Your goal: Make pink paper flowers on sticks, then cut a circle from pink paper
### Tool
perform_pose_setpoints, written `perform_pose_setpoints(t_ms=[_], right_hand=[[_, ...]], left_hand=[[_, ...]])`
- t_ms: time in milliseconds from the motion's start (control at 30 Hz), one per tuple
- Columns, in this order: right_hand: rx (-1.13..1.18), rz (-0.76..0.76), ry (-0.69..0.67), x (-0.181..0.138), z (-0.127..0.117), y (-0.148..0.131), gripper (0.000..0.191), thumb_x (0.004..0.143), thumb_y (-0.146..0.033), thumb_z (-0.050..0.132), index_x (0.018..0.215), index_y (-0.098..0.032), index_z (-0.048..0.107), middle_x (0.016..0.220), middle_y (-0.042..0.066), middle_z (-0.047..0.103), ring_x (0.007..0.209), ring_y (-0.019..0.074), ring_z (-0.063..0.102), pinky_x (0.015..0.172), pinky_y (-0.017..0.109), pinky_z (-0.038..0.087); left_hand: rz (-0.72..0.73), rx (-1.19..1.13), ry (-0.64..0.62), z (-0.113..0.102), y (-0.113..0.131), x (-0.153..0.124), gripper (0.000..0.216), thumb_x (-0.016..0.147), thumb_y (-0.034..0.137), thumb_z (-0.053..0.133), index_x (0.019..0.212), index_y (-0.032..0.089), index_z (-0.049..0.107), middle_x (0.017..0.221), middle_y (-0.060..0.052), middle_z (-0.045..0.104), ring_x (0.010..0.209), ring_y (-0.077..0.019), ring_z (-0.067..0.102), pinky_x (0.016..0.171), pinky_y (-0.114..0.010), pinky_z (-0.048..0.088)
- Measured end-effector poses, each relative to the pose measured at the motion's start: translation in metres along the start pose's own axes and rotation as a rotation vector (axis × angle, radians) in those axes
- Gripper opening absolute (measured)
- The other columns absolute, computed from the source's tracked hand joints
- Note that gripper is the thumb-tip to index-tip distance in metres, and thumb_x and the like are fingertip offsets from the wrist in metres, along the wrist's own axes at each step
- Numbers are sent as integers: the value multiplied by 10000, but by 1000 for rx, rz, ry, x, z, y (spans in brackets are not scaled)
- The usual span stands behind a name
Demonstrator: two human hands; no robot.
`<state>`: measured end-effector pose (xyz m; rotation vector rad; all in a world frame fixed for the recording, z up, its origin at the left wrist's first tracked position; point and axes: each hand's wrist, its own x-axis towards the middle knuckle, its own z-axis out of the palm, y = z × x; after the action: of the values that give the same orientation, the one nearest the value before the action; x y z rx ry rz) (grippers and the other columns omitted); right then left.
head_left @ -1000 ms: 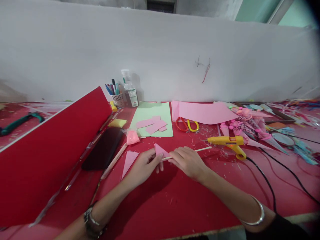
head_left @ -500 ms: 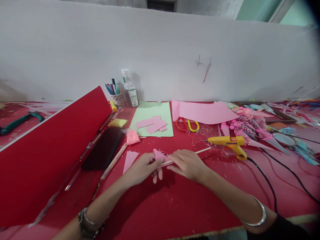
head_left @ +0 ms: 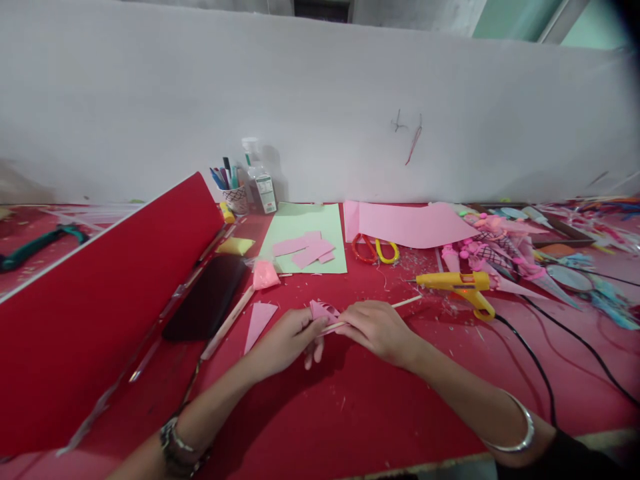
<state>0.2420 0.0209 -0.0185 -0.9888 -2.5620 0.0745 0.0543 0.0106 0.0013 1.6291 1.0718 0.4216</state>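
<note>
Between my hands is a small piece of pink paper with cut slits, lying against a thin wooden stick. My left hand pinches the paper and the stick's near end between thumb and fingers. My right hand is closed over the stick, its fingers against the paper's right side; the stick's other end sticks out past it to the right. Just left of my left hand a pink paper triangle lies flat on the red table. A yellow glue gun lies right of my right hand.
Pink strips lie on a green sheet. Scissors with red and yellow handles poke from under a pink sheet. Pink cones are heaped at right. A black phone and a red board are at left.
The pink paper has turned slightly on the stick, its slit edge curling more toward my right hand. Both hands stay in nearly the same place.
</note>
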Motion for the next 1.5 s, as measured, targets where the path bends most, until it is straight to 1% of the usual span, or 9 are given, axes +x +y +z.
perform_pose_setpoints(t_ms=[267, 400, 467, 567, 900, 1067, 1233, 1333, 1500], right_hand=[[241, 65, -41, -2, 0, 5, 293, 879, -367, 373, 784, -170, 569, 727, 15, 619, 665, 118, 532, 594, 210, 325], [377, 80, -77, -1, -3, 4, 254, 872, -349, 398, 830, -174, 577, 752, 13, 617, 669, 110, 527, 589, 197, 328], [418, 89, -96, 0, -3, 4, 230, 870, -326, 412, 827, -171, 577, 744, 9, 613, 653, 104, 519, 582, 192, 327], [436, 93, -124, 0, -4, 4, 225, 867, -299, 421, 783, -163, 579, 714, 8, 607, 615, 99, 500, 563, 193, 315], [465, 107, -110, 1, -3, 1, 165, 855, -238, 432, 847, -163, 579, 751, 28, 615, 639, 116, 522, 576, 199, 339], [453, 101, -111, 0, -2, 1, 197, 868, -253, 408, 953, -175, 568, 857, 45, 633, 739, 133, 556, 652, 213, 368], [359, 92, -164, 0, -3, 2, 269, 895, -300, 344, 879, -164, 577, 806, 49, 632, 700, 137, 552, 622, 219, 354], [325, 63, -203, 0, -4, 2, 291, 899, -308, 336, 824, -166, 578, 758, 33, 625, 656, 124, 537, 586, 212, 331], [233, -32, -300, 2, -5, 2, 289, 898, -286, 350, 765, -163, 575, 741, 29, 623, 665, 124, 538, 578, 217, 310]], left_hand=[[216, 319, 124, 2, -4, 1, 389, 894, 309, 262, 582, 155, 434, 483, 57, 442, 450, -57, 416, 484, -171, 326], [309, 597, 103, -2, -12, 2, 328, 898, 289, 241, 817, 154, 529, 633, 1, 567, 552, -104, 509, 542, -213, 371], [348, 796, 118, -3, -16, 2, 311, 858, 384, 343, 944, 158, 538, 715, -39, 605, 622, -161, 545, 556, -255, 388], [383, 989, 149, -4, -21, 3, 371, 810, 467, 405, 973, 172, 560, 702, -56, 616, 634, -205, 564, 549, -285, 400], [470, 1096, 310, -1, -23, 8, 542, 890, 428, 157, 794, 135, 604, 542, -69, 607, 465, -170, 550, 438, -239, 353], [522, 1101, 378, 0, -24, 8, 489, 901, 387, 189, 741, 149, 585, 497, -34, 591, 413, -140, 517, 408, -220, 299], [671, 1114, 461, -1, -22, 6, 429, 908, 333, 220, 740, 161, 575, 436, 9, 534, 362, -109, 437, 398, -214, 241], [741, 1078, 407, -3, -19, 5, 344, 899, 299, 282, 776, 182, 580, 503, 16, 575, 414, -103, 464, 437, -215, 276], [735, 1135, 271, -5, -16, 2, 299, 863, 336, 372, 690, 177, 557, 555, 13, 594, 472, -113, 493, 479, -238, 309]])
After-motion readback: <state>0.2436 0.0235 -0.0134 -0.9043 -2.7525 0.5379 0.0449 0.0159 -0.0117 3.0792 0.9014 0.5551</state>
